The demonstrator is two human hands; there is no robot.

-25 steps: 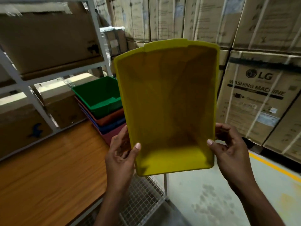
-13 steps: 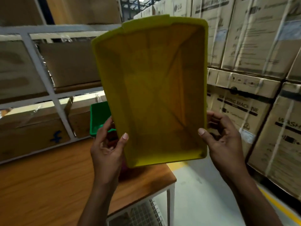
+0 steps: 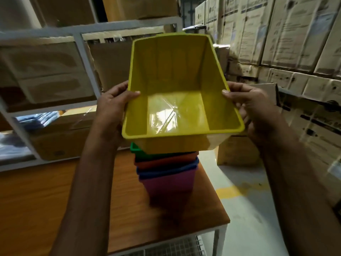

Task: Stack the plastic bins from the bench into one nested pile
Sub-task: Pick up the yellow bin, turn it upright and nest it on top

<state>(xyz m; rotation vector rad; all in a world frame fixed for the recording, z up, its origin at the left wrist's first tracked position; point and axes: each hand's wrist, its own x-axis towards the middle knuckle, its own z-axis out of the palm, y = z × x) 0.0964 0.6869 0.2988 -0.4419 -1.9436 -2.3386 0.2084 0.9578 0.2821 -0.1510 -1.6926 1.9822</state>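
Blurred shelves (image 3: 77, 52) behind yellow bin (image 3: 177, 85)

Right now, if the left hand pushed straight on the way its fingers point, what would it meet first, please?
The left hand points rightward across the yellow bin, thumb over the rim. It already touches that bin's left wall, so the wall comes first. Beyond it lies the open inside of the bin, though depth is hard to judge.

Bare forearms (image 3: 92, 191), no sleeves, short nails.

I see my left hand (image 3: 114, 102) and right hand (image 3: 249, 106) gripping the yellow bin (image 3: 177, 93) by its sides, directly above the nested pile (image 3: 166, 169) on the bench (image 3: 55, 200); cartons (image 3: 287, 30) at two o'clock.
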